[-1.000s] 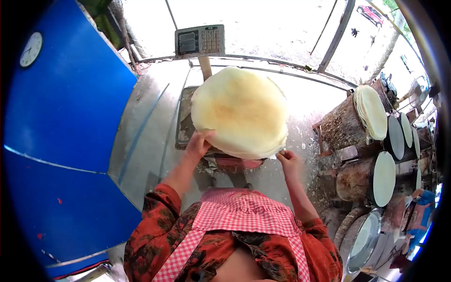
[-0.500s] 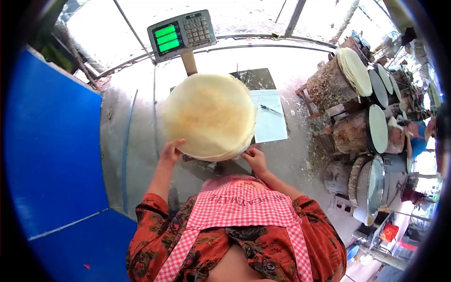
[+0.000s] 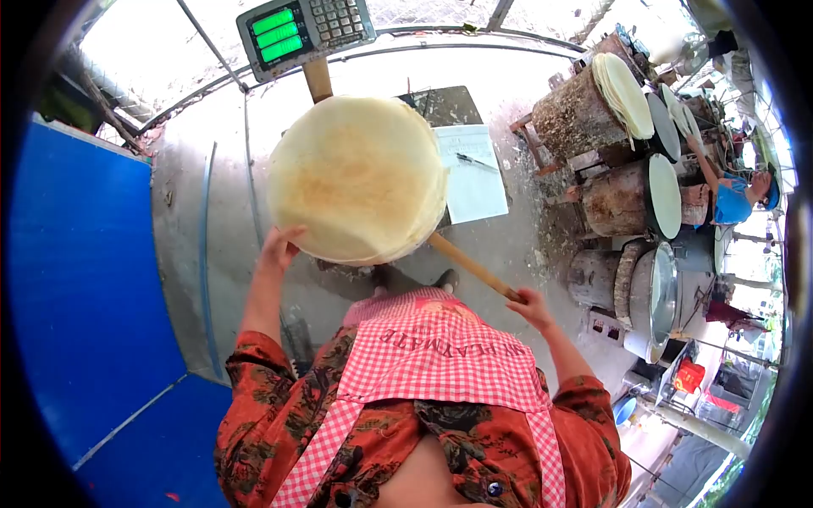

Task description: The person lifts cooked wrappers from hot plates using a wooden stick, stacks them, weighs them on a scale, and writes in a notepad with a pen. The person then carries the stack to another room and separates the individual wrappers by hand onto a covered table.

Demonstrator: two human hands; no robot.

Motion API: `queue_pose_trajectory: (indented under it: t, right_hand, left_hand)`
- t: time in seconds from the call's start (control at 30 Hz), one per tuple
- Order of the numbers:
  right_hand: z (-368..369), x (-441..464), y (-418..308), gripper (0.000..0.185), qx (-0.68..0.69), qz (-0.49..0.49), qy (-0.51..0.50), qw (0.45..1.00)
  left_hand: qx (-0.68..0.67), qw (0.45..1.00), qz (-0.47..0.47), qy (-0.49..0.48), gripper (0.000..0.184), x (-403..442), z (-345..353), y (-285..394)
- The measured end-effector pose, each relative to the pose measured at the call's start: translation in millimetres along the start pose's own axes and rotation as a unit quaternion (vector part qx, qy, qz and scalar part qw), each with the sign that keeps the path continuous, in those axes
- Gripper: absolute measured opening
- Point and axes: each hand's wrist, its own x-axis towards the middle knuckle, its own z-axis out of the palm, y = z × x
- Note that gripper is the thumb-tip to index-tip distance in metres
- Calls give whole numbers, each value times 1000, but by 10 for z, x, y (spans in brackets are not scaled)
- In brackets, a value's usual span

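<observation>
From where I stand, the broad stack of thin, round, pale-yellow sheets [image 3: 356, 173] sits in front of the person, just below the grey electronic scale head [image 3: 301, 32] with its lit green display. What bears it underneath is hidden. The left hand [image 3: 283, 247] has its fingers closed on the near left rim, pinching the edge. The right hand [image 3: 532, 310] wraps its fingers snugly round the near end of a plain, light-brown wooden stick [image 3: 476, 269]; the far end disappears at the near right rim, and I can't tell how far under it reaches.

The sheets look soft and floppy, thin enough to tear, and together probably weighty. I'd expect the layers to slide on one another, so broad support from below seems safer than a pinch at the rim.

The right edge, where layers show, comes close to a white sheet of paper [image 3: 471, 182] with a dark pen [image 3: 478, 161] on it. Grey floor [image 3: 182, 254] gives room on the left, as far as the tall blue panel [image 3: 93, 254]. On the right, well apart, rusty brown drums [image 3: 574, 110] limit a wide swing.
</observation>
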Motion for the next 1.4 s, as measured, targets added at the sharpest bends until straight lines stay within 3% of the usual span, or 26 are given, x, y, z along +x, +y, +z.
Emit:
queue_pose_trajectory:
  t: [0.03,0.13,0.27,0.3,0.47,0.57,0.67,0.77,0.87,1.0,1.3,1.33,1.4]
  right_hand:
    - [-118,-217,145,25,1,25,10,1000]
    - [-304,-779,706,22,52,90,64,993]
    - [-56,-1101,907,15,121,123,163,971]
    - [-3,-1135,1014,18,160,188,142,959]
    - [319,-1052,804,26,248,219,172,928]
    - [343,-974,882,25,257,210,180,926]
    - [345,-944,1080,19,296,194,226,907]
    - [343,-980,1360,19,321,178,259,893]
    - [297,-1054,1619,20,330,205,278,878]
    - [168,-1105,1948,21,343,221,286,867]
    - [-978,-679,2401,21,275,166,256,912]
    - [-1190,-485,2342,22,262,148,247,921]
    - [-1632,-50,2158,24,227,121,233,938]
  left_hand:
    - [1,1000,10,3,59,-20,-20,-35]
    - [103,968,72,219,63,-154,207,19]
    - [168,939,138,265,65,5,90,-164]
    - [185,937,153,254,66,99,95,-241]
    - [307,887,188,288,71,200,47,-462]
    - [439,801,178,366,70,163,-4,-501]
    - [517,686,259,442,66,48,96,-478]
    - [544,619,426,374,61,-253,847,-298]
    - [533,610,532,246,53,-375,1946,-353]
    - [515,692,500,76,44,-359,3178,-748]
    - [467,816,339,-27,28,-79,4152,-1535]
    - [482,794,369,-16,16,-27,4254,-1580]
    - [488,815,310,-31,9,52,4443,-1543]
